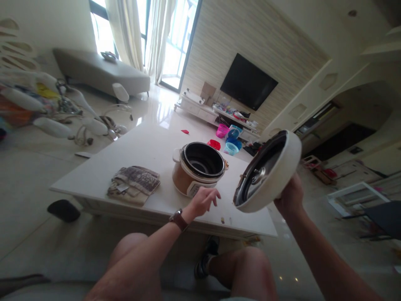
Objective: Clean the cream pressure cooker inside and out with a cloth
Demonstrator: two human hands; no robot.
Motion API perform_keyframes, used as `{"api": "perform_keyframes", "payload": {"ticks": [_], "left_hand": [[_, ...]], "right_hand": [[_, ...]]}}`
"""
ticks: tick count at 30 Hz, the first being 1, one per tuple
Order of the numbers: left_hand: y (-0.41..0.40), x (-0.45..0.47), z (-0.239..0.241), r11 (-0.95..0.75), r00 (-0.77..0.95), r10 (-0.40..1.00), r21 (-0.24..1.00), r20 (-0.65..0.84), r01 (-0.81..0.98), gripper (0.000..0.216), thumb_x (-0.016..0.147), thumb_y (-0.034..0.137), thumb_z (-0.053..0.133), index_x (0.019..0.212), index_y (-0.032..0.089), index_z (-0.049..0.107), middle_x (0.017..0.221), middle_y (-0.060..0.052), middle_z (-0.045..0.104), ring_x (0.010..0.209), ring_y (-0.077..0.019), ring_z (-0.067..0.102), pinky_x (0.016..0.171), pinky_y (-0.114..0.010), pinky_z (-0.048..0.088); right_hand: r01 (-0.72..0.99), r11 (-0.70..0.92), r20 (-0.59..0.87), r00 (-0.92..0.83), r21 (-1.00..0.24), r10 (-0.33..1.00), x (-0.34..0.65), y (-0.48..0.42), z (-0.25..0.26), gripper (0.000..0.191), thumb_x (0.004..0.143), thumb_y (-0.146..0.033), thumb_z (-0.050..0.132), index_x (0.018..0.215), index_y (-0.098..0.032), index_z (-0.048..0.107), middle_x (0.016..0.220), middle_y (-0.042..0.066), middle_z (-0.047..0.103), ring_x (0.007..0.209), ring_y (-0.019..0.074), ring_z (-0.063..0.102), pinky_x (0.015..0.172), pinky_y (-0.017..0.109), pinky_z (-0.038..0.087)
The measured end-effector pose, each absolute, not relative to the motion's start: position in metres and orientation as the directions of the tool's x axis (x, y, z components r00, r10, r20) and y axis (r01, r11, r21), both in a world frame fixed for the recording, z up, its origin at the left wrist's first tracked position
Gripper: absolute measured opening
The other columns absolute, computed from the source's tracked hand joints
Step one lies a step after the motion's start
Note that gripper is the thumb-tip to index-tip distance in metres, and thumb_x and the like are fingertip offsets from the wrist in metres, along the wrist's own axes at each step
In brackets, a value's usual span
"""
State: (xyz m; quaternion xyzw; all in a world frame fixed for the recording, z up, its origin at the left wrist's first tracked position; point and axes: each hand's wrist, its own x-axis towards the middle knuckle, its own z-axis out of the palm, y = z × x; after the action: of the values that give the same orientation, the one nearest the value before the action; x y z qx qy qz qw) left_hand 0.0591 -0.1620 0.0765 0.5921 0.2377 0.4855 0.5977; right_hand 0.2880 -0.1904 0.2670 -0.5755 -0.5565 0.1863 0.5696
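My right hand (290,195) grips the outer side of a white pressure cooker lid (272,173), held up and tilted at the table's right end, its dark inner side facing left. The brown and white electric pressure cooker (181,179) stands uncovered on the white table, with a black inner pot (204,159) inside it. In front of the cooker, near its control panel, hovers my left hand (203,201); its fingers are loosely bent and apart, with nothing seen in them. A folded patterned cloth (134,184) lies on the table left of the cooker.
Two small items lie near the front edge of the white table (169,209). Beyond it on the floor are a red basin (214,144) and several plastic baskets (231,148). A lamp with white shades (94,126) is at left, and a dark bin (64,210) is by the table's left end.
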Motion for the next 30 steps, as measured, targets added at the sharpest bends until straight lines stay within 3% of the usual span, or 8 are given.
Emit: {"api": "perform_keyframes", "payload": {"ticks": [2, 5, 8, 11, 14, 18, 30], "left_hand": [[-0.14, 0.032, 0.076, -0.378, 0.004, 0.919, 0.883, 0.395, -0.279, 0.049, 0.102, 0.055, 0.044, 0.085, 0.018, 0.07, 0.063, -0.002, 0.065, 0.044, -0.0106, 0.047, 0.047, -0.024, 0.036], [-0.109, 0.0, 0.076, -0.512, -0.525, 0.76, 0.85, 0.382, -0.124, 0.028, 0.098, 0.041, 0.05, 0.087, 0.021, 0.065, 0.076, -0.002, 0.065, 0.064, -0.0155, 0.058, 0.062, -0.028, 0.047], [-0.087, -0.02, 0.073, -0.437, -0.732, 0.618, 0.899, 0.286, -0.017, 0.016, 0.093, 0.032, 0.06, 0.106, 0.023, 0.062, 0.112, -0.007, 0.066, 0.106, -0.0213, 0.063, 0.093, -0.034, 0.051], [-0.071, -0.029, 0.066, -0.365, -0.704, 0.687, 0.923, 0.18, -0.121, 0.035, 0.093, 0.034, 0.061, 0.126, 0.025, 0.056, 0.139, -0.011, 0.057, 0.133, -0.026, 0.054, 0.111, -0.04, 0.045], [-0.06, -0.03, 0.058, -0.28, -0.559, 0.826, 0.914, 0.073, -0.294, 0.044, 0.096, 0.042, 0.059, 0.135, 0.025, 0.052, 0.151, -0.015, 0.05, 0.14, -0.029, 0.052, 0.114, -0.044, 0.044], [-0.047, -0.025, 0.049, -0.218, -0.438, 0.899, 0.877, 0.009, -0.429, 0.048, 0.096, 0.047, 0.058, 0.137, 0.025, 0.05, 0.152, -0.016, 0.053, 0.139, -0.0283, 0.055, 0.114, -0.044, 0.046], [-0.037, -0.024, 0.042, -0.227, -0.408, 0.913, 0.84, 0.008, -0.492, 0.046, 0.096, 0.048, 0.057, 0.136, 0.025, 0.051, 0.145, -0.013, 0.06, 0.132, -0.0237, 0.061, 0.109, -0.039, 0.05]], "right_hand": [[0.419, 0.244, 0.402, 0.346, -0.875, 0.847, 0.267, -0.154, 0.286, 0.026, 0.076, -0.045, 0.066, 0.085, -0.028, 0.049, 0.067, -0.008, 0.048, 0.046, 0.012, 0.046, 0.038, 0.024, 0.038], [0.624, 0.228, 0.443, 0.211, -0.747, 0.871, 0.234, -0.1, 0.301, 0.023, 0.073, -0.041, 0.066, 0.085, -0.026, 0.054, 0.068, -0.006, 0.052, 0.051, 0.0137, 0.046, 0.043, 0.026, 0.039], [0.852, 0.285, 0.474, -0.049, -0.44, 0.879, 0.203, -0.052, 0.298, 0.02, 0.076, -0.039, 0.066, 0.085, -0.023, 0.06, 0.078, 0.001, 0.062, 0.073, 0.0196, 0.057, 0.067, 0.032, 0.05], [0.937, 0.267, 0.394, -0.162, -0.227, 0.905, 0.177, -0.013, 0.285, 0.023, 0.079, -0.039, 0.065, 0.092, -0.02, 0.064, 0.086, 0.006, 0.069, 0.081, 0.0228, 0.06, 0.078, 0.034, 0.048], [0.956, 0.26, 0.311, -0.207, -0.139, 0.928, 0.158, 0.015, 0.271, 0.026, 0.083, -0.037, 0.064, 0.101, -0.018, 0.067, 0.095, 0.009, 0.073, 0.084, 0.0233, 0.061, 0.078, 0.033, 0.046], [0.956, 0.285, 0.227, -0.263, -0.074, 0.938, 0.146, 0.037, 0.258, 0.029, 0.087, -0.035, 0.062, 0.108, -0.016, 0.069, 0.1, 0.01, 0.075, 0.086, 0.0227, 0.062, 0.077, 0.031, 0.045], [0.881, 0.471, 0.066, -0.473, 0.047, 0.879, 0.138, 0.055, 0.234, 0.029, 0.091, -0.037, 0.063, 0.114, -0.021, 0.072, 0.106, 0.007, 0.078, 0.086, 0.021, 0.065, 0.074, 0.028, 0.043]]}}
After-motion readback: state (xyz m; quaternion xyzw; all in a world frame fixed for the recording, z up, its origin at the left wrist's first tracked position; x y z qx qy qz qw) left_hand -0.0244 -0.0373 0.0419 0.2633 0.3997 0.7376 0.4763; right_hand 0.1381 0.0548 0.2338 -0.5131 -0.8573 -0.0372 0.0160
